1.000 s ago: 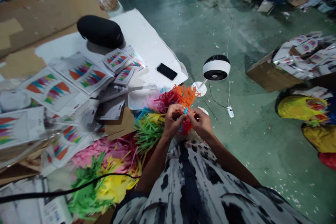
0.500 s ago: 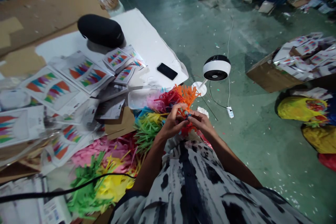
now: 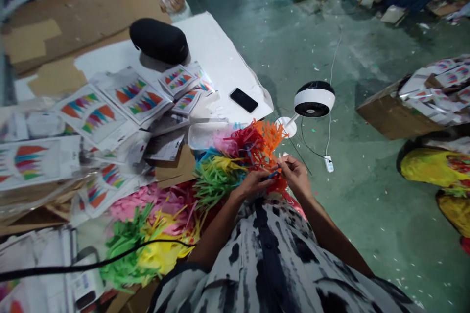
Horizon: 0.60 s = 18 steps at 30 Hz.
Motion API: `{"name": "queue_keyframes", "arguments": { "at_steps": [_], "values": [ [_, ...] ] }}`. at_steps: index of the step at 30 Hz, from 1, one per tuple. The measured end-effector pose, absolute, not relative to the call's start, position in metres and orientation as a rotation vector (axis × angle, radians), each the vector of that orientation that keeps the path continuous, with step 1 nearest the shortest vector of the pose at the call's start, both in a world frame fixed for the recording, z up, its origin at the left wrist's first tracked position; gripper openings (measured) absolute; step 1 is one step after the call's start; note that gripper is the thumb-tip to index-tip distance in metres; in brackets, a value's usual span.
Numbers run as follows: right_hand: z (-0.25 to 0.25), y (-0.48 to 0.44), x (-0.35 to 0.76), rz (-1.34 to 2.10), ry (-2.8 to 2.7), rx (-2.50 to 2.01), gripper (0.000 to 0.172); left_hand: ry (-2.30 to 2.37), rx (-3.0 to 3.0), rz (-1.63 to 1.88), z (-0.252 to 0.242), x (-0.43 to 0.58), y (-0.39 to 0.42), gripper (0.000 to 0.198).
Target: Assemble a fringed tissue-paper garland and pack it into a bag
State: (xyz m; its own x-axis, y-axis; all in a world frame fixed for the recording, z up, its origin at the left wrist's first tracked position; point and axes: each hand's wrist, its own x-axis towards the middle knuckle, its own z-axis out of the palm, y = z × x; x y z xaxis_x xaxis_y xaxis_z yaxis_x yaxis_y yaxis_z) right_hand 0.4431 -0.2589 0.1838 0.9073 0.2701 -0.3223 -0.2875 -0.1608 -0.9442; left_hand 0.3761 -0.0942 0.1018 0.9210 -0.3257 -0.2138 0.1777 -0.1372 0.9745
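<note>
Centrally, your left hand (image 3: 253,185) and right hand (image 3: 294,175) pinch a blue strip (image 3: 273,174), fingers together, against a fringed paper bunch (image 3: 262,144); sheet lettering (image 3: 165,144) is too small to read.

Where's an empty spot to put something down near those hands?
White sheet shows bare between the black rounded object and the phone. Green floor lies open between the fan and the cardboard box. Crowded: around the left hand, right hand, coloured paper fringe and printed sheets.
</note>
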Motion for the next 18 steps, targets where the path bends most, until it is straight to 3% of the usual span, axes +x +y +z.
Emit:
{"name": "queue_keyframes", "arguments": {
  "at_steps": [3, 9, 14, 18],
  "values": [
    [0.174, -0.262, 0.445, 0.467, 0.003, -1.734, 0.043, -0.113, 1.713, -0.511, 0.097, 0.376, -0.081, 0.048],
    [0.155, -0.265, 0.444, 0.513, -0.117, -1.887, 0.044, 0.382, 2.241, -0.178, 0.101, 0.394, -0.042, 0.033],
    [0.152, -0.254, 0.438, 0.554, -0.147, -1.843, 0.041, 0.569, 2.412, -0.212, 0.095, 0.411, -0.045, 0.048],
    [0.155, -0.252, 0.438, 0.543, -0.157, -1.841, 0.037, 0.584, 2.324, -0.156, 0.092, 0.419, -0.047, 0.046]
  ]
}}
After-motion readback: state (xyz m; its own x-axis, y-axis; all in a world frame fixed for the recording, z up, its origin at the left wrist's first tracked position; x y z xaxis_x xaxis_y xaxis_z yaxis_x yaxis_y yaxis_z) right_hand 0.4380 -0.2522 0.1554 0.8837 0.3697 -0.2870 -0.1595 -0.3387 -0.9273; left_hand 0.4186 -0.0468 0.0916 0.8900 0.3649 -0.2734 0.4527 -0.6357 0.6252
